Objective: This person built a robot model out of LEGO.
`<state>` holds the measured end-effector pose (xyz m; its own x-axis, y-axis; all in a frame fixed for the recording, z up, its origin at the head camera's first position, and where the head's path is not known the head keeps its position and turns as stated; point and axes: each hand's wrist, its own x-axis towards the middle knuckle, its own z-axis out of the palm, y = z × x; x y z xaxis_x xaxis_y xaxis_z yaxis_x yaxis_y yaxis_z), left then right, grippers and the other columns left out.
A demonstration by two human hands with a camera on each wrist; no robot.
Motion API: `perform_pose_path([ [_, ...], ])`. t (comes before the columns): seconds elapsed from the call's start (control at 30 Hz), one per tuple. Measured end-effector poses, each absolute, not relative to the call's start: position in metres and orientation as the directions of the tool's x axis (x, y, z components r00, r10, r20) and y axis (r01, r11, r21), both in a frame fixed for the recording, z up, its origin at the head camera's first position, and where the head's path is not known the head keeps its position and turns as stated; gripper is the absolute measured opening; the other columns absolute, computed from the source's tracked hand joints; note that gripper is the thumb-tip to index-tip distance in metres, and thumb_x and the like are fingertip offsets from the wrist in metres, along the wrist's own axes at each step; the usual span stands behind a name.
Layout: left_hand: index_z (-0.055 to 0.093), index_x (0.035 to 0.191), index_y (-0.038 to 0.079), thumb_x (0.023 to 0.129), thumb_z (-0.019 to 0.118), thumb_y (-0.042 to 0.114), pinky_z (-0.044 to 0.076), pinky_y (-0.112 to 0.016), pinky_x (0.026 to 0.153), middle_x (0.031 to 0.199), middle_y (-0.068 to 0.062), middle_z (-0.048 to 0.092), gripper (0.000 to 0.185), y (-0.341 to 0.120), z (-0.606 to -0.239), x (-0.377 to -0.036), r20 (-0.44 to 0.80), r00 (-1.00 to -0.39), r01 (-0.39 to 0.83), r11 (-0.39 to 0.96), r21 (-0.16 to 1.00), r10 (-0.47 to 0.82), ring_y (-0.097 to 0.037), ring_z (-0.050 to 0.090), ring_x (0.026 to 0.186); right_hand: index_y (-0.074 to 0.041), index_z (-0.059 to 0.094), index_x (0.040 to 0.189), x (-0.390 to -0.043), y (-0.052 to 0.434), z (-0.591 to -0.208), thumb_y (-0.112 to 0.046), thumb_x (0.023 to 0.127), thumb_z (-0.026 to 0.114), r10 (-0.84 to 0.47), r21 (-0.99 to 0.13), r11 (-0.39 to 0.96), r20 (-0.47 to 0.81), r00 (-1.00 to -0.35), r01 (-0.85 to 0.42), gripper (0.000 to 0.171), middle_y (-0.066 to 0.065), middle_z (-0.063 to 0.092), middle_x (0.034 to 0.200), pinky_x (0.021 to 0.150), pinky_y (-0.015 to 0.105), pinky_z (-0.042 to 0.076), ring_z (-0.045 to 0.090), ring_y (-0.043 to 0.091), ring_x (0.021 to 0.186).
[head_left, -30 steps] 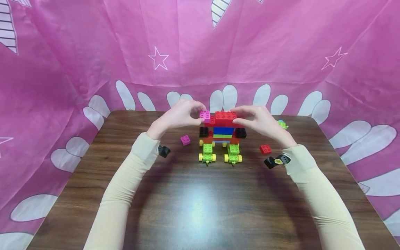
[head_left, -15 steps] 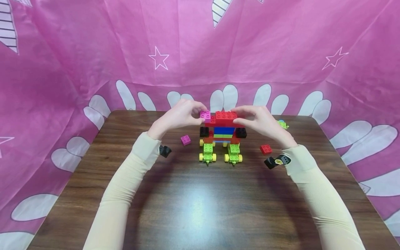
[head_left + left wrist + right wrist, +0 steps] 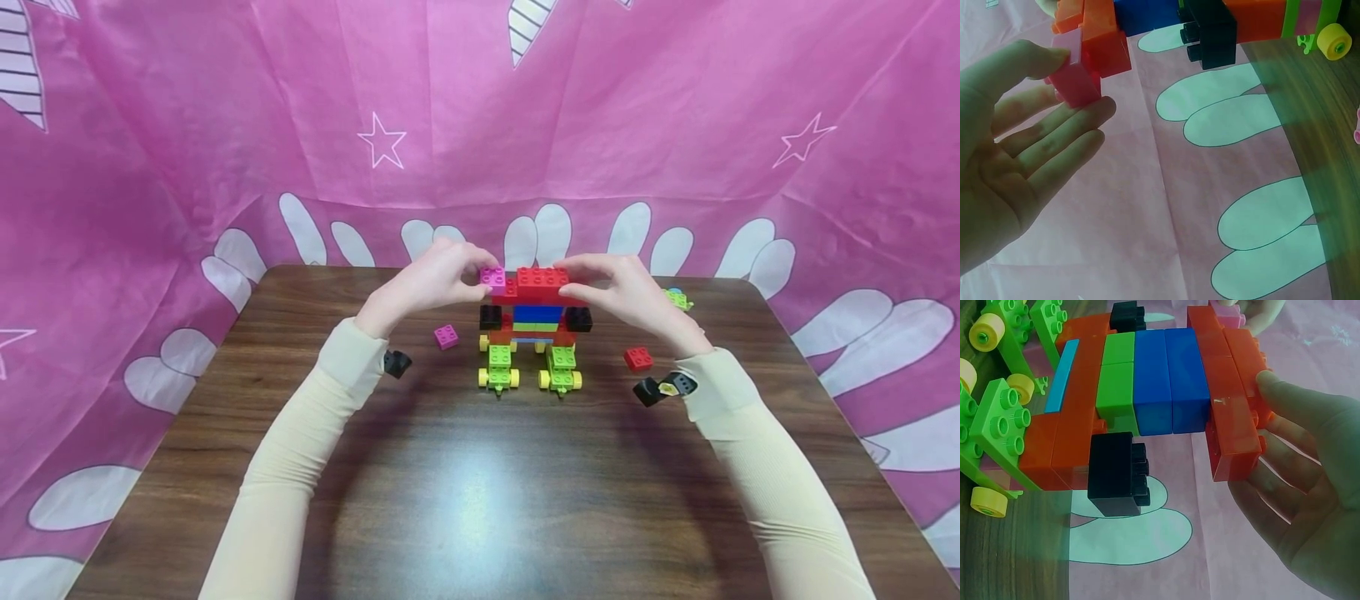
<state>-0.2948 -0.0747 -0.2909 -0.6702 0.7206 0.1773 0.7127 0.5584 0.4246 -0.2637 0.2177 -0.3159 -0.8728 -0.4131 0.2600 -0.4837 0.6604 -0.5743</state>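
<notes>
Pink brick (image 3: 492,276), red-topped model (image 3: 542,282)

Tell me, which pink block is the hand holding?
The pink block at the model's top left corner, pinched by the left hand. The other pink block lies loose on the table.

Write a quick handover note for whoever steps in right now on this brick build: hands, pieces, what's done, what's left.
Left hand pinches the pink brick at the left end of the model's red top layer. Right hand grips that layer's right end.
Done: the brick model stands on green wheeled feet, with black side bricks.
Left: whether the pink brick is fully seated cannot be told. Loose pink brick and loose red brick lie on the table.
</notes>
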Motion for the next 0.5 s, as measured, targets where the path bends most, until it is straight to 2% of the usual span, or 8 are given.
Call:
perform_pose_path([
  [0.3, 0.070, 0.120, 0.004, 0.089, 0.067, 0.017, 0.056, -0.034, 0.088, 0.106, -0.009, 0.075, 0.034, -0.0740, -0.2887, -0.2924, 0.171, -0.677, 0.712, 0.579, 0.397, 0.716, -0.021, 0.068, 0.093, -0.023, 0.069, 0.125, -0.2630, 0.2179, -0.3148, -0.029, 0.089, 0.075, -0.416, -0.573, 0.659, 0.260, -0.871, -0.486, 0.038, 0.001, 0.073, 0.121, 0.098, 0.042, 0.054, 0.068, 0.018, 0.112],
  [0.5, 0.069, 0.122, 0.007, 0.089, 0.068, 0.020, 0.055, -0.036, 0.092, 0.112, -0.008, 0.074, 0.035, -0.0769, -0.2943, -0.2931, 0.178, -0.689, 0.696, 0.574, 0.430, 0.702, -0.022, 0.067, 0.099, -0.024, 0.068, 0.127, -0.2630, 0.2189, -0.3143, -0.032, 0.089, 0.074, -0.414, -0.573, 0.670, 0.237, -0.879, -0.471, 0.039, 0.001, 0.072, 0.123, 0.099, 0.045, 0.054, 0.067, 0.019, 0.114],
])
